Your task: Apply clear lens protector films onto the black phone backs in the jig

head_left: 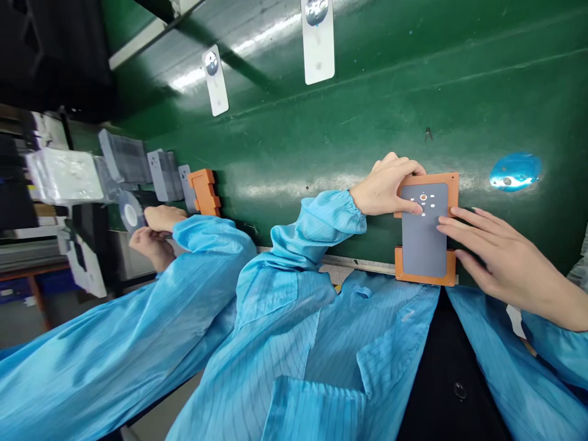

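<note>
A flat gray panel [423, 245] lies face up on an orange holder [452, 190], close to the near edge of the green table [275, 141]. The panel has small holes in its far end. Orange shows past its far end, its near end and parts of its sides. The holder looks like a little bed, likely made so the thin panel can lie flat and not slip about. The holder has gaps at its sides, which may be there to leave room for fingers.

The left hand [388, 187] pinches the far left corner. Its thumb presses on top of the panel by the holes, and its fingers curl over the far edge of the holder. That squeeze probably stops both from sliding. The right hand [500, 251] is loose and grips nothing. Its fingers are spread, with the tips at the right side of the panel. I can't tell for sure if every tip touches, because some hide others. It seems to be there to steady that side.

Past the right hand is a shiny blue piece [515, 172], and a tiny dark bit [428, 133] lies beyond the holder. Farther off are two white plates [318, 61] with round silver spots.

To the left, a co-worker's hands [158, 229] are near a dark roll [131, 211]. By them is an orange block [205, 192]. Gray pieces [164, 176] stand in a row, perhaps to be easy to reach.
</note>
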Tool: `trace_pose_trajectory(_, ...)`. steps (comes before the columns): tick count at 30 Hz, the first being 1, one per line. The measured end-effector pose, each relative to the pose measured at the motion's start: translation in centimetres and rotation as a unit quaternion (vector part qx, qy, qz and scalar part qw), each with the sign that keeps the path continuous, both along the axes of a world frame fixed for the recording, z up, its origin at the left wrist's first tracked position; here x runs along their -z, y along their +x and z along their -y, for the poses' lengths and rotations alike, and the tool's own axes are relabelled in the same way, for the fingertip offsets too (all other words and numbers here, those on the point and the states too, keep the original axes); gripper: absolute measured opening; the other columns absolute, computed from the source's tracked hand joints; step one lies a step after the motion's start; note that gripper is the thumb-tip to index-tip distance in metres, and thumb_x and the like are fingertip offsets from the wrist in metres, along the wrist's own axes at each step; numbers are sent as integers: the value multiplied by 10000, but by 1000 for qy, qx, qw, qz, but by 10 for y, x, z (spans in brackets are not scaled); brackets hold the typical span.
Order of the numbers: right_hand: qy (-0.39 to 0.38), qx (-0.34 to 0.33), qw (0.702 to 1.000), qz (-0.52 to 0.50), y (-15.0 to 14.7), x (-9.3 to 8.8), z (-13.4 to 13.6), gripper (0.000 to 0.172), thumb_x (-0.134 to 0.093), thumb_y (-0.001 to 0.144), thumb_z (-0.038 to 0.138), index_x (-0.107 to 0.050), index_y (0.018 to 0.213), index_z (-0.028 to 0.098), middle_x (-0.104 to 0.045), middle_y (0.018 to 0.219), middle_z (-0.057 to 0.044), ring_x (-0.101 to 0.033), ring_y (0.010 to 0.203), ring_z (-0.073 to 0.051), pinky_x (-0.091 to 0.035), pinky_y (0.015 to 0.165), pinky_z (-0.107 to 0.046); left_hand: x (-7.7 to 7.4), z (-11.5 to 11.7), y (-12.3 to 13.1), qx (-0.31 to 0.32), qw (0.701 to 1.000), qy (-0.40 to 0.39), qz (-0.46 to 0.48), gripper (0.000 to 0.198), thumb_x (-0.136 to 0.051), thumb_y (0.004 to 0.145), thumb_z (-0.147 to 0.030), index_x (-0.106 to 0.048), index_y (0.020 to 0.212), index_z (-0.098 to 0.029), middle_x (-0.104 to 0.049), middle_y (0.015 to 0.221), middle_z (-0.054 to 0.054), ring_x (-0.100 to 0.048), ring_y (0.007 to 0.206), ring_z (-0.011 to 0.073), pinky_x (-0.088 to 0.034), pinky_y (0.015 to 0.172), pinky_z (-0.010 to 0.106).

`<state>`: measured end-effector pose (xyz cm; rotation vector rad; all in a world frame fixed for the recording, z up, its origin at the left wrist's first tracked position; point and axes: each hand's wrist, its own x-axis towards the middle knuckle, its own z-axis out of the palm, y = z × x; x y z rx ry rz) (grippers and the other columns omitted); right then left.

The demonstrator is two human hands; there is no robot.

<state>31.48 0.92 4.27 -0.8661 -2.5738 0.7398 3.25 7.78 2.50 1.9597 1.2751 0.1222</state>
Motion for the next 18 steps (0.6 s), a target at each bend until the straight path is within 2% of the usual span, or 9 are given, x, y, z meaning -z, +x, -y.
trace_pose_trajectory(3,-31,185,981,-41,-3,-1,-13,306,-631,1005,249,-682,1298,176,-778,1239,-101,-779,1065,-259,-646,917,-364,-5,1,11,-13,1000,0,-24,546,-878,792,-472,-633,1185,-184,-668,1134,96,-510,1132,321,-388,1013,459)
trace_pose_trajectory(5,-75,273,959,-28,-13,2,-23,356,-710,957,354,-672,1259,169,-786,1117,-106,-781,857,-246,-639,722,-346,-11,1,19,-23,999,-4,-39,542,-860,809,-458,-626,1219,-192,-656,1162,103,-505,1163,337,-387,1018,480)
trace_pose_trajectory(7,-156,281,947,-1,-24,6,-32,472,-725,926,431,-631,1308,170,-771,1062,-100,-753,764,-243,-612,657,-362,-17,0,26,-28,998,-20,-48,532,-829,832,-437,-618,1263,-208,-647,1211,104,-503,1200,345,-386,1022,489)
trace_pose_trajectory(11,-277,275,920,7,-35,5,-44,571,-725,867,456,-576,1354,200,-743,975,-60,-716,732,-238,-593,676,-381,-25,-4,35,-33,996,-57,-56,484,-768,858,-390,-624,1289,-224,-653,1246,92,-510,1248,346,-382,1035,488)
trace_pose_trajectory(18,-361,292,886,4,-38,-4,-54,592,-745,779,380,-546,1319,237,-714,932,-14,-710,715,-213,-580,706,-374,-24,-5,38,-53,996,-56,-38,430,-774,823,-338,-655,1217,-211,-687,1191,74,-545,1217,337,-382,1048,497)
